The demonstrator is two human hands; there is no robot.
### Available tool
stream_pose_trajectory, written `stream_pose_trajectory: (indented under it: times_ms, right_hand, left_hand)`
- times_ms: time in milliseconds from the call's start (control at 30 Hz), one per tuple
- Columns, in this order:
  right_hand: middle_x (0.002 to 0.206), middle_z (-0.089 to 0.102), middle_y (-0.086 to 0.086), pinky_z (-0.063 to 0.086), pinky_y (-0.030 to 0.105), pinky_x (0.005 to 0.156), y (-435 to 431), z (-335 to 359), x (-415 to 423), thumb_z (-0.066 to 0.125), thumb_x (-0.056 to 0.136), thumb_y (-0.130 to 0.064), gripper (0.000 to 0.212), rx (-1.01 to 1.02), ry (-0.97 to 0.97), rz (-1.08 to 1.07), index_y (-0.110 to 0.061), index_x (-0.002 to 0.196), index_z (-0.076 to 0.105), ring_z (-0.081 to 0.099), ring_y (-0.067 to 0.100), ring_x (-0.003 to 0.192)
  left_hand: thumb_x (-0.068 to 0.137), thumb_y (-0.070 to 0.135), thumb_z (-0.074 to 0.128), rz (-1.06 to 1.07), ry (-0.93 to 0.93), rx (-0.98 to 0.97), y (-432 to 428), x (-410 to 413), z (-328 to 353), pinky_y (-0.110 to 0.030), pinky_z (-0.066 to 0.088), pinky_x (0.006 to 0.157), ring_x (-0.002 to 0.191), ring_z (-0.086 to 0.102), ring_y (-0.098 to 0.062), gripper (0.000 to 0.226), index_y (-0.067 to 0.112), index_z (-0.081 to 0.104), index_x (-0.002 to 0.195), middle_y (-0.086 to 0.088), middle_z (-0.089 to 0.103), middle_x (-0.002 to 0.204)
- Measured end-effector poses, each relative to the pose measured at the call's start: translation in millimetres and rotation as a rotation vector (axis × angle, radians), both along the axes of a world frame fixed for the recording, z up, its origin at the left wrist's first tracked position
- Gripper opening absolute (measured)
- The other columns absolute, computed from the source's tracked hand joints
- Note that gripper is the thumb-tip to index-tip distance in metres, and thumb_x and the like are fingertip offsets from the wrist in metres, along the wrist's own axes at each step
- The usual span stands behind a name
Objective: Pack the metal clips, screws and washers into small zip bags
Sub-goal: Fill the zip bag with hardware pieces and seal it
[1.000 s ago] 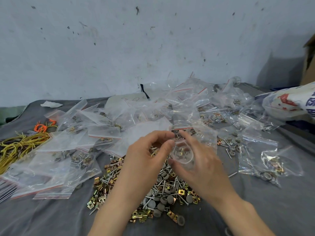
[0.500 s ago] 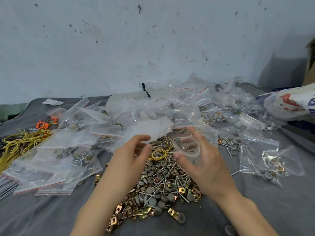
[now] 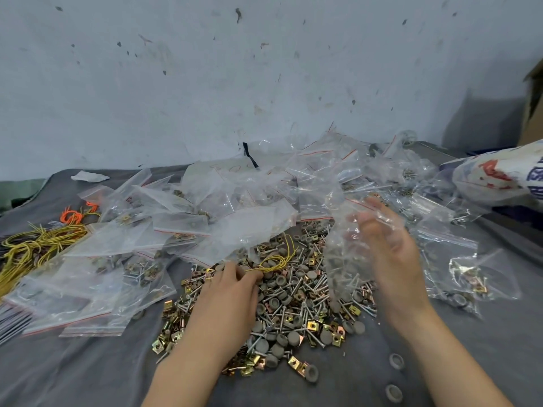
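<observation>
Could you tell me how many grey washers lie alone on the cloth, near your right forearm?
2: one washer just left of the right forearm, a second washer nearer the camera below it. Others may be hidden under the arm.

A grey cloth (image 3: 73,371) covers the work surface. At the far left lies a tangle of yellow wire ties (image 3: 35,248), and just beyond it a smaller bunch of orange wire ties (image 3: 73,215). A crumpled scrap of white paper (image 3: 89,176) sits at the far left edge of the cloth, near the wall. The wall (image 3: 264,69) behind is pale blue-grey, scuffed and dotted with dark marks. At the far right a white sack with red and blue print (image 3: 499,174) lies on its side, and above it the edge of a brown cardboard box (image 3: 533,113) shows. A short black strip (image 3: 249,155) stands against the wall near the middle.
</observation>
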State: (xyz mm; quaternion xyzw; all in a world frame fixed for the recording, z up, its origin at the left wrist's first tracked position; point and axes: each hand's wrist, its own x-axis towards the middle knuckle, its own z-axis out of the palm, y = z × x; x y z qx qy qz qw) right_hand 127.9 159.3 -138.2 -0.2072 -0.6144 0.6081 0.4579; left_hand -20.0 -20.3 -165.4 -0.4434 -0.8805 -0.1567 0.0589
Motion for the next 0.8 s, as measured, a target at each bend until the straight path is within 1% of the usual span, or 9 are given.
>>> stream_pose_trajectory:
  times_ms: [133,233,333,400,467,567,600,700,800]
  right_hand:
    - [0.109,0.075,-0.013,0.057,0.037,0.083,3,2,0,0.065,0.081,-0.064,0.071,-0.038,0.016,-0.002,-0.020,0.136,0.058,0.073,0.018,0.099]
    - [0.111,0.074,-0.015,0.059,0.034,0.081,4,2,-1,0.064,0.080,-0.063,0.073,-0.028,0.010,0.002,-0.015,0.136,0.059,0.073,0.017,0.099]
    - [0.110,0.075,-0.012,0.057,0.033,0.079,3,3,1,0.071,0.077,-0.072,0.077,-0.032,0.012,-0.002,-0.023,0.135,0.059,0.072,0.018,0.101]
    - [0.111,0.075,-0.007,0.055,0.038,0.086,1,2,2,0.068,0.072,-0.072,0.071,0.005,0.010,-0.001,-0.038,0.134,0.057,0.072,0.018,0.102]
    - [0.120,0.072,-0.012,0.054,0.040,0.094,0,0,3,0.067,0.073,-0.072,0.064,0.079,-0.013,-0.011,-0.051,0.132,0.052,0.069,0.010,0.109]
    - [0.125,0.062,-0.032,0.054,0.032,0.086,-1,-3,4,0.062,0.078,-0.076,0.063,0.244,-0.119,-0.079,-0.057,0.136,0.045,0.065,-0.009,0.104]
    - [0.125,0.060,-0.035,0.054,0.031,0.084,-1,-4,5,0.059,0.080,-0.077,0.064,0.315,-0.175,-0.100,-0.057,0.138,0.042,0.064,-0.011,0.103]
    - [0.128,0.059,-0.032,0.056,0.035,0.091,-7,-9,4,0.052,0.082,-0.080,0.069,0.514,-0.329,-0.119,-0.055,0.143,0.034,0.060,-0.010,0.110]
    - [0.122,0.053,-0.038,0.052,0.044,0.100,-16,-15,-1,0.048,0.086,-0.077,0.069,0.683,-0.450,-0.067,-0.049,0.147,0.029,0.056,-0.008,0.111]
  left_hand:
    - [0.104,0.036,0.031,0.034,0.058,-0.082,4,-1,-3,-0.031,0.039,0.101,0.118,0.044,-0.016,0.042,0.031,0.036,0.146,0.005,0.041,0.125]
    - [0.105,0.040,0.030,0.046,0.058,-0.088,7,-2,-3,-0.032,0.040,0.100,0.116,0.046,-0.016,0.038,0.029,0.043,0.138,0.004,0.041,0.124]
    - [0.104,0.044,0.033,0.043,0.009,-0.048,5,-3,-3,-0.031,0.043,0.097,0.111,0.048,-0.013,0.032,0.027,0.049,0.126,0.006,0.043,0.121]
    - [0.103,0.043,0.036,0.030,-0.007,-0.005,4,-3,-3,-0.030,0.044,0.095,0.107,0.049,-0.011,0.027,0.027,0.050,0.121,0.008,0.044,0.117]
    - [0.102,0.041,0.042,0.015,-0.030,0.061,2,-4,-1,-0.028,0.046,0.091,0.103,0.051,-0.008,0.020,0.029,0.051,0.115,0.012,0.047,0.112]
    - [0.098,0.036,0.053,0.014,-0.086,0.161,0,-4,5,-0.025,0.050,0.080,0.093,0.056,-0.003,0.008,0.032,0.053,0.105,0.017,0.055,0.103]
    - [0.096,0.035,0.055,0.025,-0.110,0.191,-1,-4,7,-0.023,0.050,0.073,0.087,0.057,-0.001,0.006,0.033,0.053,0.102,0.018,0.058,0.100]
    - [0.094,0.035,0.057,0.051,-0.179,0.264,-2,-4,10,-0.018,0.043,0.058,0.070,0.057,0.000,0.007,0.038,0.051,0.096,0.020,0.061,0.091]
    - [0.092,0.032,0.060,0.044,-0.267,0.404,-1,-2,17,-0.017,0.046,0.057,0.075,0.060,0.005,0.012,0.038,0.051,0.090,0.019,0.063,0.081]
